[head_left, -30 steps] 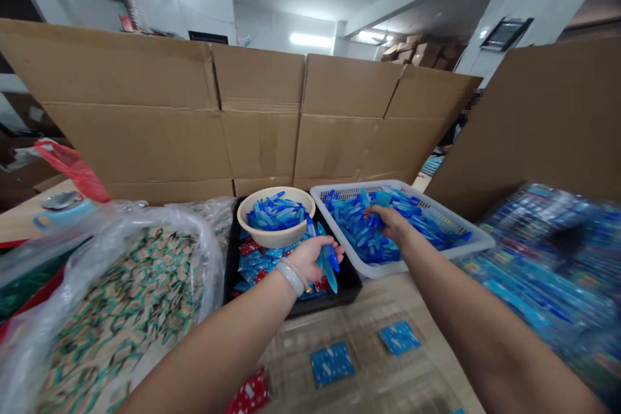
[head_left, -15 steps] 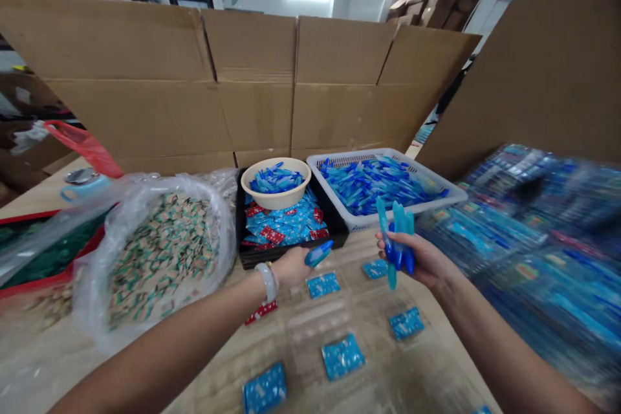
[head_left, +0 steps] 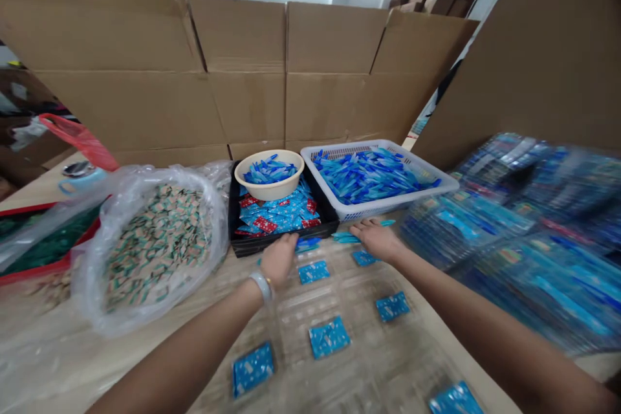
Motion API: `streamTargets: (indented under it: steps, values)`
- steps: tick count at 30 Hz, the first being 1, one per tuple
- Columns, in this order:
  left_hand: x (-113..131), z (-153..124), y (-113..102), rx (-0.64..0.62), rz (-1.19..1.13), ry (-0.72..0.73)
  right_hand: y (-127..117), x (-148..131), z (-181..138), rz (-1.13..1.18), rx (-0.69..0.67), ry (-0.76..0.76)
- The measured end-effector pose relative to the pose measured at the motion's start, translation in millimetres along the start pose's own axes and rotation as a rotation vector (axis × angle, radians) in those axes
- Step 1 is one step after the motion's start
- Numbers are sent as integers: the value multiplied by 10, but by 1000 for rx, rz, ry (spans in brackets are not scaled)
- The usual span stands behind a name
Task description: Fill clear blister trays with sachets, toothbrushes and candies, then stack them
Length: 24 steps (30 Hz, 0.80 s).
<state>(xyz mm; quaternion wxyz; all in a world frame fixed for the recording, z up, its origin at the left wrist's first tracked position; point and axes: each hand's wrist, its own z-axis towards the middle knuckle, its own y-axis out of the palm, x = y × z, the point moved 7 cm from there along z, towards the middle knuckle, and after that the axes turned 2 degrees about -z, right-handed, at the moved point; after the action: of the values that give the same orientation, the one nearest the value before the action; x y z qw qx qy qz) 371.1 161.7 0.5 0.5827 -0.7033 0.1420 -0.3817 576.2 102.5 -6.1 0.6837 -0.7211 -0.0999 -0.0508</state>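
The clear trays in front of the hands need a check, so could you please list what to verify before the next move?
1. Basket stocked with blue pieces: ok, heaped.
2. Bowl stocked: ok, blue pieces inside.
3. Blue packets lying apart from each other on the clear trays: ok.
4. Left hand gripping the pieces at its fingertips: cannot tell, the hand hides the contact.
5. Right hand gripping the light-blue pieces beside it: cannot tell.
6. Tray edges sharp enough to check alignment: not ok, blurred.
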Motion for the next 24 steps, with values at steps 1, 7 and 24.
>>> streamTargets:
  steps: [1,7,24]
  values:
    - [-86,-50,-70,13,-60,-51,51,-11,30,-8,-7,-25]
    - [-53,-478,46,-219,-268,-38,78,-37,-50,89,39,-11]
    - [-588,-889,-357,25,-256,-209,34,-762,-809,144,-85,-98]
